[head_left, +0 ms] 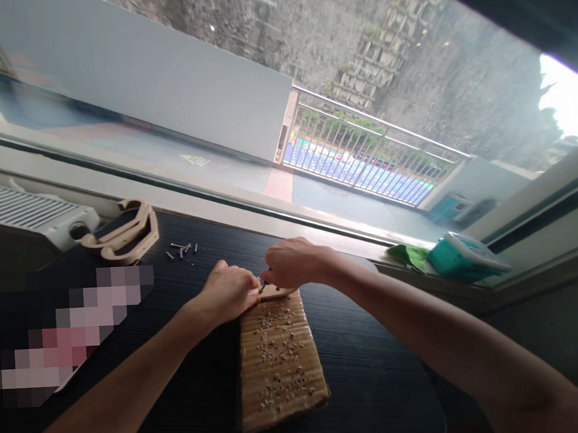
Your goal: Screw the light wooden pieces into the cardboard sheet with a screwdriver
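Observation:
A light wooden piece (pixel 275 292) lies across the far end of a tan corrugated cardboard block (pixel 252 380). The block's top is pocked with many small holes and loose crumbs. My left hand (pixel 231 290) is closed on the left end of the wooden piece, pressing it against the block. Just above the wood, my right hand (pixel 291 260) is closed with its fingers pinched together. A small dark tip shows below those fingers, close to the wood; the hand hides whatever it belongs to.
Several metal screws or pins (pixel 181 250) are scattered on the black table (pixel 369 361). Behind them stands a wooden frame with curved hooks (pixel 128 234). A white slatted appliance (pixel 37 213) is at left, beside a blurred-out flat item (pixel 81 324). On the sill are a teal container (pixel 460 258) and a green cloth (pixel 410 256).

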The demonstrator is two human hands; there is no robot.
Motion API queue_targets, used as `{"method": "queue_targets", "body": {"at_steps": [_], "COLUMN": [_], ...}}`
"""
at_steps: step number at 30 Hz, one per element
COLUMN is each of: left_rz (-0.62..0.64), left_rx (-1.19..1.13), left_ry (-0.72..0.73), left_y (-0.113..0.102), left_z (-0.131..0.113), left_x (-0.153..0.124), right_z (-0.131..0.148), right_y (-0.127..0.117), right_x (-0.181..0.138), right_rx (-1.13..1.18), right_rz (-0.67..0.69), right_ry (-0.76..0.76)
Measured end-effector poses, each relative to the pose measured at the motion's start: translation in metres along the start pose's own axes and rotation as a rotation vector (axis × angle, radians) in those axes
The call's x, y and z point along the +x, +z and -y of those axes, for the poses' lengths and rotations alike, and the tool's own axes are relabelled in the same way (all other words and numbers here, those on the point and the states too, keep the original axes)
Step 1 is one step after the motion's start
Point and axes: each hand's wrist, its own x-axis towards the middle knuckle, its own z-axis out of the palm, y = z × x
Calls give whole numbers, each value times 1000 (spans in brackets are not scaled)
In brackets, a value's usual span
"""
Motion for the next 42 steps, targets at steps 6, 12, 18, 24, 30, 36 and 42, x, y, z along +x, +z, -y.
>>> {"method": "queue_targets", "body": {"at_steps": [6, 12, 18, 24, 30, 36, 42], "left_rz": [12, 48, 27, -81, 47, 82, 100], "left_rx": [21, -12, 18, 73, -26, -19, -46], "left_ry": [-29, -23, -10, -56, -14, 13, 6], "left_y": [-2, -7, -1, 1, -8, -15, -15], "left_z": [-4, -6, -1, 4, 5, 3, 4], "left_x": [-4, -4, -4, -11, -14, -12, -11], "right_z": [8, 10, 10, 12, 16, 17, 12], "right_y": [-7, -4, 3, 6, -3, -13, -5], "right_x": [-11, -10, 3, 0, -9, -11, -3], "right_rx": [-55, -114, -43, -25, -67, -128, -144], "right_rz": [-45, -37, -85, -77, -50, -2, 21], "right_ry": [-64, -108, -68, 9, 12, -120, -137]}}
